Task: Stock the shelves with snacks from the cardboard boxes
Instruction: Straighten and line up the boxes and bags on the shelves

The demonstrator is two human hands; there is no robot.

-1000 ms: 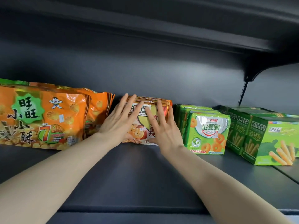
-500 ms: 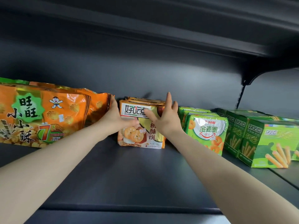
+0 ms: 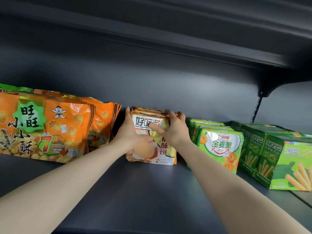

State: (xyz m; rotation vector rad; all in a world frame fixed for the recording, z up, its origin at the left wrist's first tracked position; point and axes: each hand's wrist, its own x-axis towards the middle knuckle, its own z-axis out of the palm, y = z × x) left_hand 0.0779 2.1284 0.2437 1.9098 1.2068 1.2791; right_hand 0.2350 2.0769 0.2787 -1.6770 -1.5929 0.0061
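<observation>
Several orange biscuit packs stand upright, one behind another, in the middle of the dark shelf. My left hand grips the stack's left side, thumb across the lower front and fingers behind the edge. My right hand holds the upper right corner, thumb lying over the front label and fingers curled over the top. No cardboard box is in view.
Large orange snack bags lean at the left, close to the stack. Green ring-snack bags stand just right of it, then green stick-biscuit boxes. An upper shelf and its bracket hang overhead.
My hands went from flat palms pressed on the front pack to gripping the stack's sides. My right hand's fingers have curled over the top.
</observation>
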